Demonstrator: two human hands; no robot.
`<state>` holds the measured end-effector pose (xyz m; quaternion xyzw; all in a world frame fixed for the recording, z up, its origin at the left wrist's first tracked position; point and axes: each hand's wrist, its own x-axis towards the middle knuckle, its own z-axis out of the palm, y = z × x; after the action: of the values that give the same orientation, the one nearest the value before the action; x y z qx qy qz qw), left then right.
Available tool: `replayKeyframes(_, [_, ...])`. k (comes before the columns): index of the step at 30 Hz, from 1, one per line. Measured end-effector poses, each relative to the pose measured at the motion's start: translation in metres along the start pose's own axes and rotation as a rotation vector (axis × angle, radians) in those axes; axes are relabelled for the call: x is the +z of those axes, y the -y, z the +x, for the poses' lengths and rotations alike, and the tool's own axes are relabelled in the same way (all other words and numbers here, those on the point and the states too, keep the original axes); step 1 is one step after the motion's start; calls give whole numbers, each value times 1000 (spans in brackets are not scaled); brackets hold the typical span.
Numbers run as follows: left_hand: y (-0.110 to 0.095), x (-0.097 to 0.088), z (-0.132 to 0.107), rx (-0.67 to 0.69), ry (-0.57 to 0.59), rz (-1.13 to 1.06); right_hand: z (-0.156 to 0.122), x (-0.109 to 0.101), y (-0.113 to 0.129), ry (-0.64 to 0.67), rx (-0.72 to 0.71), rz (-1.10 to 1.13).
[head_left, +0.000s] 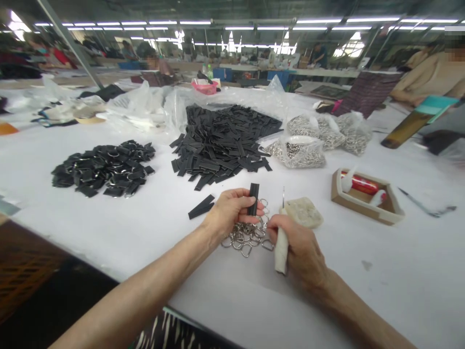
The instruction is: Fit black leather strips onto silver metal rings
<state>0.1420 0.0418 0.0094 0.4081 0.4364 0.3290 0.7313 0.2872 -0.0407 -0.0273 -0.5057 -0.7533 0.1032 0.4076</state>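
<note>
My left hand (232,211) pinches a short black strap (253,199), held upright over a small heap of metal D-rings (247,237). In my right hand (300,247) is an awl (281,252) with a pale wrapped handle, its thin metal tip pointing up and away. The right fingertips are close to the D-rings; whether they also hold a ring I cannot tell. Just beyond that hand lies a whitish block (304,212). Two loose black strips (201,207) rest left of my left hand.
A large pile of black strips (225,140) lies ahead. At left is a heap of black pieces with rings (103,167). Bags of metal rings (303,152) sit right of centre, near a cardboard tray (366,213) holding a red tube. Another person (432,77) is at far right.
</note>
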Motion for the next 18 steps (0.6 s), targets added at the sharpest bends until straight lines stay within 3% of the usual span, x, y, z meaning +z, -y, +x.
replayKeyframes(5, [8, -2, -4, -56, 68, 3, 9, -20, 5, -149, 280, 109])
replayKeyframes(9, [11, -1, -11, -55, 169, 27, 16, -28, 9, -217, 449, 346])
replayKeyframes(13, [13, 1, -15, -55, 229, 50, 19, -30, 10, -231, 511, 482])
replayKeyframes(18, [14, 5, -19, -51, 239, 70, 22, -32, 10, -260, 530, 501])
